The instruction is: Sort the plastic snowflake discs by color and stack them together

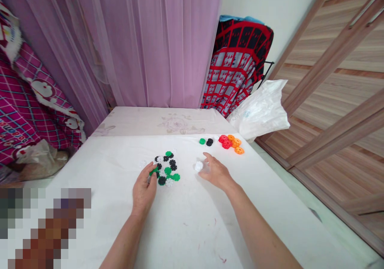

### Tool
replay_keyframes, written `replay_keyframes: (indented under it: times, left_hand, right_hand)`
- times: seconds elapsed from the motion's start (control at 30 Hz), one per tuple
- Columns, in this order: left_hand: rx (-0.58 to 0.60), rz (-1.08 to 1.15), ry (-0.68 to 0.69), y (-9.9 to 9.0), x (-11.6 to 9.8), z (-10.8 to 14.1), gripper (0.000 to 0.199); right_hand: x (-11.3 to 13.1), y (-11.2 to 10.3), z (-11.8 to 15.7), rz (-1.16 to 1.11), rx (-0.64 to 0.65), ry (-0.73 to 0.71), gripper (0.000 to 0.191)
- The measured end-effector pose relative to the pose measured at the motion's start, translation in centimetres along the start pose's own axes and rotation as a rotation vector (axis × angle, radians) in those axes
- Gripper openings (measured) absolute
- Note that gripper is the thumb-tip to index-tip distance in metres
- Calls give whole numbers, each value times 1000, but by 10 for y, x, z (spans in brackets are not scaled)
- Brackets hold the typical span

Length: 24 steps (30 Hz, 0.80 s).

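Pile [168, 171] of toothed discs on table [186, 209], black, green and white mixed, so looks like only partway done. Already set apart near far edge: red discs [225, 141], orange discs [239, 150] touching them, small black stack [209, 142], green stack [202, 141]. Left hand [145, 189] has fingertips at green disc [154, 170] by pile's edge, can't tell if pinched. Right hand [217, 173] loose, thumb and fingers spread right by white discs [198, 166]. Lettering on pink checked fabric [31, 115] at left, can't make it out; no brands readable.
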<state>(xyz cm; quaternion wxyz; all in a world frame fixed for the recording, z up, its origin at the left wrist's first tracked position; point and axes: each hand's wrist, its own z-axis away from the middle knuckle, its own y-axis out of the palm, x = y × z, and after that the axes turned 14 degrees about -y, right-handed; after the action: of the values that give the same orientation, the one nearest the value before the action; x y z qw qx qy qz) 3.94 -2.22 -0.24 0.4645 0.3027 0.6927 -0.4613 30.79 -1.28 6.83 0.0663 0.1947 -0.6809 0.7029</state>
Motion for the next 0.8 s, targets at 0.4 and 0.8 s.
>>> replay_keyframes:
  times: [0.4,0.8]
  left_hand:
    - [4,2,-3,-2,1,0,29]
    - [44,-15,-26,-5,3,-1,32]
  right_hand:
    - [5,45,-5,74,-230,80,69]
    - [-62,19,-33,151,-325,293,64]
